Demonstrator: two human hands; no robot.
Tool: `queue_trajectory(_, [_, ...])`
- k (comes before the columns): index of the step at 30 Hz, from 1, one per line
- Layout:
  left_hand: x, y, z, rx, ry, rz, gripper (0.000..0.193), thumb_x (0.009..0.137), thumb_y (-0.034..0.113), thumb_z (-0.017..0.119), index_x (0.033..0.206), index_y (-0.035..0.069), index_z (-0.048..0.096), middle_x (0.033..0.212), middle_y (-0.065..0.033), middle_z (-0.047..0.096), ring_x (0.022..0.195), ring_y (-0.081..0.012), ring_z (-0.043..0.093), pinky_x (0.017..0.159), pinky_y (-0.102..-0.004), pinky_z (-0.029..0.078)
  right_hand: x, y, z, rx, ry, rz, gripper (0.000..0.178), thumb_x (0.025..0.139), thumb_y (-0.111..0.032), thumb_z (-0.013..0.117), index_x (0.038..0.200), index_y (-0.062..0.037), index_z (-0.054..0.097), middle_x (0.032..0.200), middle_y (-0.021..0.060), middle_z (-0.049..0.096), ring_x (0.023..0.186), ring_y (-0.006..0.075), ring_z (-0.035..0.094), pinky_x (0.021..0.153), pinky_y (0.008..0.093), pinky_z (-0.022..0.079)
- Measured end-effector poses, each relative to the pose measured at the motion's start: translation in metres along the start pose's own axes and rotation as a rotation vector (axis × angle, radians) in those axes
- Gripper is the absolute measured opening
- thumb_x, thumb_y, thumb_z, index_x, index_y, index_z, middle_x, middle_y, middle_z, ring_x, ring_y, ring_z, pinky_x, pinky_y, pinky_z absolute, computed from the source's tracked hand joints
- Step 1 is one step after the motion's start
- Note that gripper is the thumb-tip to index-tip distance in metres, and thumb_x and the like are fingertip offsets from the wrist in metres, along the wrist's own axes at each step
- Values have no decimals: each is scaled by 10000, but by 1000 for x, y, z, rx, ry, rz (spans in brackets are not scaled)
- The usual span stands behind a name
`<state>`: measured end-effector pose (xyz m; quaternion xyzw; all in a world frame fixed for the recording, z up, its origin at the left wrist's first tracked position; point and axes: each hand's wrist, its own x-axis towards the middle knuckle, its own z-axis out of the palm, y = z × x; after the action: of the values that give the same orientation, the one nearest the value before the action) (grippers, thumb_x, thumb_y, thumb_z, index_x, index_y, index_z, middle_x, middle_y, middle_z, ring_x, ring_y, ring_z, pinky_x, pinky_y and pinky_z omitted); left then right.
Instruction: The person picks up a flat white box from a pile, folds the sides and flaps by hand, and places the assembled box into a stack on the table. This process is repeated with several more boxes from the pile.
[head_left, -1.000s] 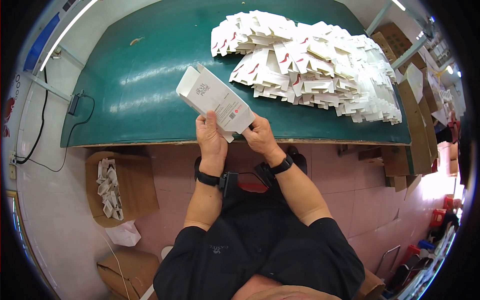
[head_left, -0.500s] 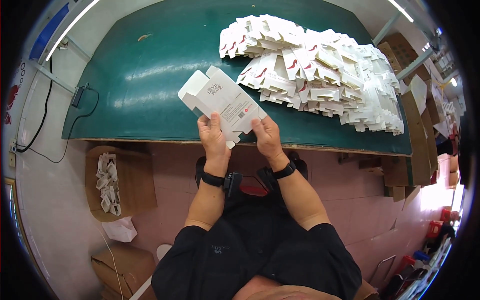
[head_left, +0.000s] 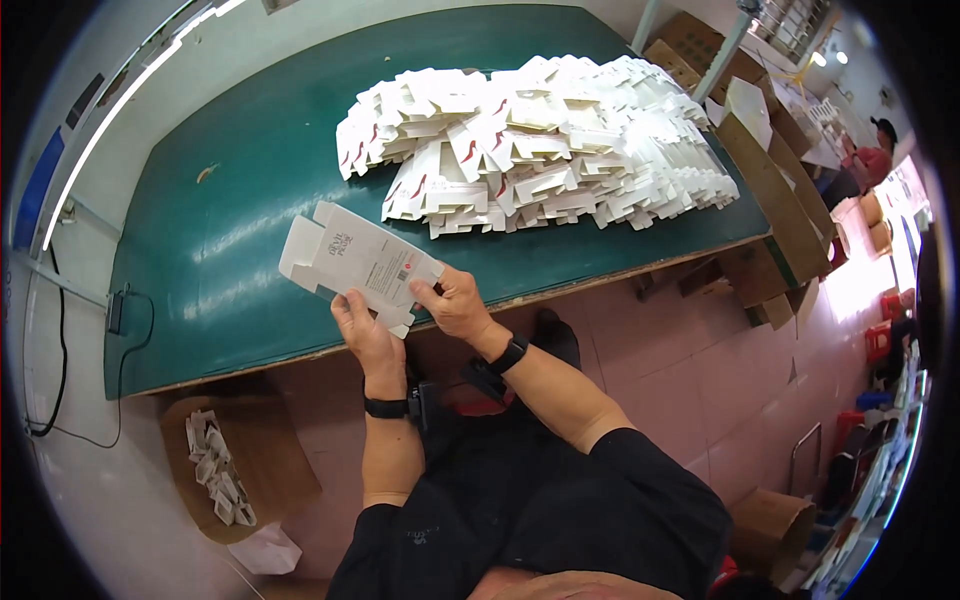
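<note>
A flat white folding carton (head_left: 362, 262), with grey print and open flaps at its ends, is held up over the table's near edge. My left hand (head_left: 366, 330) grips its lower edge, thumb on the printed face. My right hand (head_left: 455, 303) pinches the right end, thumb in front and the other fingers partly hidden behind. Beyond it, on the green table (head_left: 220, 250), lies a large overlapping heap of similar white cartons (head_left: 540, 140), some with a red shoe motif.
A brown cardboard box (head_left: 262, 465) with several white cartons stands on the floor at left. Large cardboard boxes (head_left: 760, 190) crowd the table's right end. A black cable (head_left: 66, 350) hangs along the left wall. A person in red (head_left: 872, 163) is far right.
My view has turned to the right, so table, heap and hands appear shifted left. The carton stays in both hands at nearly the same tilt.
</note>
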<state>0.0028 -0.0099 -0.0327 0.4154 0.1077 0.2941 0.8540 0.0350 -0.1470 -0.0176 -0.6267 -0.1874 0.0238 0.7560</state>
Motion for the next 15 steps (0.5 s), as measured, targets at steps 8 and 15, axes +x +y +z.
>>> queue_trajectory(8, [-3, 10, -1, 0, -88, -77, 326, 1110, 302, 421, 1319, 52, 418, 1270, -131, 574, 1146, -250, 607, 982, -426, 518, -11, -23, -5, -15, -8, -4, 219, 930, -104, 694, 1111, 16, 669, 868, 104, 716, 751, 131, 649, 684, 310, 542])
queue_trajectory(15, [-2, 13, 3, 39, -106, -123, 311, 1092, 281, 491, 1307, 58, 463, 1182, -104, 625, 1068, -194, 630, 939, -356, 523, 0, -71, -53, -345, 56, -242, 133, 900, -73, 700, 989, 21, 672, 758, 109, 650, 645, 135, 590, 602, 297, 494])
